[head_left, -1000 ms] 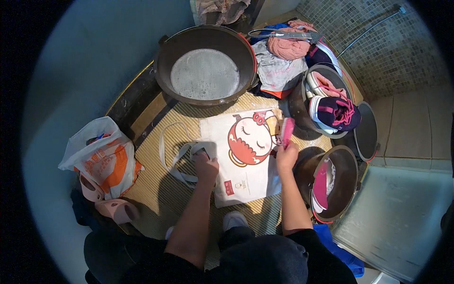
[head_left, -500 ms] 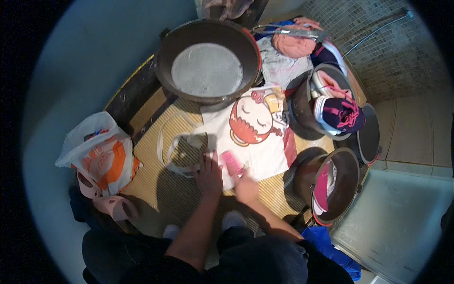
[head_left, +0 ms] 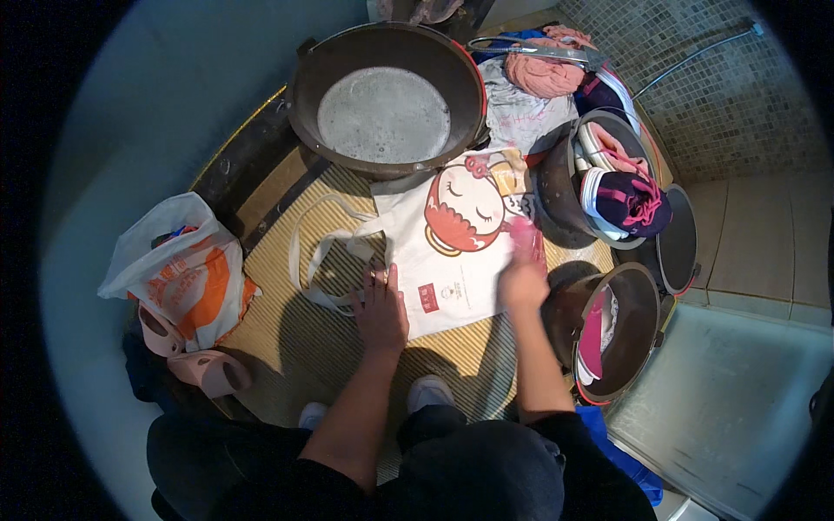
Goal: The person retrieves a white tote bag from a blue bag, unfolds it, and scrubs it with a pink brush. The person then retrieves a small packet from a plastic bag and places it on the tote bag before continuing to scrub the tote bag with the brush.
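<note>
A white cloth tote bag (head_left: 400, 252) with a cartoon face print lies flat on a ribbed yellowish mat (head_left: 269, 304), its pale straps (head_left: 311, 260) trailing off to the left. Pressed flat on the bag's lower left edge, my left hand (head_left: 380, 313) has its fingers spread. My right hand (head_left: 523, 285) is closed round a pink scrubbing brush (head_left: 524, 236) at the bag's right side; both are a little blurred. Beyond the bag stands a large dark basin (head_left: 300, 113) with sudsy water (head_left: 382, 113) in it.
At the right, one bucket (head_left: 560, 195) holds dark and pink shoes (head_left: 632, 204); a nearer bucket (head_left: 638, 347) holds pink and white pieces. A shower head (head_left: 569, 54) rests on pink cloth (head_left: 543, 76). Left are a plastic bag (head_left: 187, 278) and pink clogs (head_left: 208, 372).
My right hand has swept the brush from the bag's lower middle up to its right side, uncovering a small red print. My left hand has stayed in nearly the same place.
</note>
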Demonstrator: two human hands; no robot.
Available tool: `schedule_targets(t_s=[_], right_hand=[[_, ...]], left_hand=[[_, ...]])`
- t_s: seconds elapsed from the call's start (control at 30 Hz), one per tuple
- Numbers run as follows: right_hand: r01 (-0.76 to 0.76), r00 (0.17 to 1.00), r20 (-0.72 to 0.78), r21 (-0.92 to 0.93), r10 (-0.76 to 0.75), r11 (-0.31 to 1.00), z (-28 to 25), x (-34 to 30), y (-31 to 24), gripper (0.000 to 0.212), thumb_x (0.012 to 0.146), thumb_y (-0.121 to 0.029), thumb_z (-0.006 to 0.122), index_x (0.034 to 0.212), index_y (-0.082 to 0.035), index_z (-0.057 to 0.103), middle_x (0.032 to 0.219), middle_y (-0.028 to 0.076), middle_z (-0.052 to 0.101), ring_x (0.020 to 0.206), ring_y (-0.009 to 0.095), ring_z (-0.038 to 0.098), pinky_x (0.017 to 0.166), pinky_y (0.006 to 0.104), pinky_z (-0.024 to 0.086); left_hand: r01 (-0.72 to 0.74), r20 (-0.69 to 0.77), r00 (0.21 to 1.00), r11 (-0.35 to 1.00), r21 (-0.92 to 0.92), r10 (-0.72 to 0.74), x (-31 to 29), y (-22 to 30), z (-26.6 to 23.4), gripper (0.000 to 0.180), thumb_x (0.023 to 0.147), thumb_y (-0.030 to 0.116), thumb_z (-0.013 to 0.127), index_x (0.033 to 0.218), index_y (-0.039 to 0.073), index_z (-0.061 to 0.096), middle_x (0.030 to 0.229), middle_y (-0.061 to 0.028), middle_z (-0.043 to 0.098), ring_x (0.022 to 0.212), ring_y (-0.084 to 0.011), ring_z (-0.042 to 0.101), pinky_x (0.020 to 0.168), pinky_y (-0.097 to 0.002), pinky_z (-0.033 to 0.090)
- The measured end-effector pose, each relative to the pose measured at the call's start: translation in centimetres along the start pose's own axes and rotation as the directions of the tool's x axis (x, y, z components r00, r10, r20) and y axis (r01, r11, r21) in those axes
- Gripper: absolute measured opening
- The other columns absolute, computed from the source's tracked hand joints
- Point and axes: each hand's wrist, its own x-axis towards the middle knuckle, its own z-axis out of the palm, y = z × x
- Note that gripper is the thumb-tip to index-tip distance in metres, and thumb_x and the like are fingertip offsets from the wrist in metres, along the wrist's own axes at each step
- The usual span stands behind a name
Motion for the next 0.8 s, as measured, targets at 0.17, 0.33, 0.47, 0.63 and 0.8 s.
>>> schedule_targets(t_s=[0.17, 0.33, 0.47, 0.63, 0.8], right_hand=[[0.221, 0.973, 0.044, 0.094, -0.226, 0.971, 0.6, -6.0, -5.1, 0.042, 0.092, -0.025, 0.04, 0.133, -0.018, 0.046, 0.09, 0.026, 0.06, 0.076, 0.038, 0.062, 0.065, 0.0498, 0.05], [0.486, 0.867, -0.076, -0.085, -0.492, 0.87, 8.4, -3.9, -2.3, 0.045, 0.091, -0.026, 0.045, 0.135, -0.018, 0.044, 0.078, 0.016, 0.059, 0.058, 0.03, 0.062, 0.047, 0.0455, 0.049], [0.068, 0.995, -0.081, 0.115, -0.059, 0.991, -1.9, 0.5, -1.5, 0.046, 0.095, -0.03, 0.038, 0.14, -0.023, 0.032, 0.083, 0.021, 0.065, 0.067, 0.036, 0.064, 0.055, 0.0482, 0.049], [0.69, 0.719, 0.06, 0.05, -0.692, 0.722, 8.2, -7.0, -4.1, 0.04, 0.089, -0.019, 0.042, 0.128, -0.014, 0.046, 0.076, 0.017, 0.064, 0.063, 0.035, 0.063, 0.06, 0.0497, 0.049], [0.333, 0.942, -0.051, -0.009, -0.333, 0.943, -1.2, 1.1, -5.7, 0.032, 0.087, -0.016, 0.045, 0.118, -0.012, 0.05, 0.08, 0.017, 0.063, 0.065, 0.034, 0.064, 0.056, 0.0478, 0.05]], left_hand=[[0.129, 0.126, 0.985, 0.99, -0.066, -0.12, -0.1, 0.0, -0.3, 0.058, 0.09, 0.021, 0.053, 0.142, 0.01, 0.031, 0.147, -0.0104, 0.029, 0.139, -0.0282, 0.022, 0.109, -0.0535, 0.019], [0.071, 0.011, 0.997, 0.995, -0.065, -0.07, -0.4, 0.5, 0.6, 0.057, 0.09, 0.021, 0.052, 0.14, 0.003, 0.032, 0.146, -0.0111, 0.031, 0.139, -0.0279, 0.022, 0.111, -0.0493, 0.019], [0.132, 0.053, 0.991, 0.986, -0.102, -0.127, -0.4, -0.1, 0.7, 0.058, 0.089, 0.02, 0.052, 0.14, 0.004, 0.031, 0.145, -0.0117, 0.031, 0.138, -0.0285, 0.023, 0.111, -0.0488, 0.018], [0.138, 0.021, 0.99, 0.975, -0.173, -0.137, -0.5, 0.5, 0.9, 0.059, 0.087, 0.018, 0.053, 0.14, 0.002, 0.032, 0.146, -0.014, 0.029, 0.138, -0.0306, 0.023, 0.111, -0.0487, 0.018], [0.085, -0.024, 0.996, 0.988, -0.132, -0.089, -1.9, -1.0, 0.8, 0.06, 0.086, 0.016, 0.051, 0.137, -0.008, 0.031, 0.143, -0.0253, 0.03, 0.135, -0.0386, 0.026, 0.111, -0.0489, 0.019]])
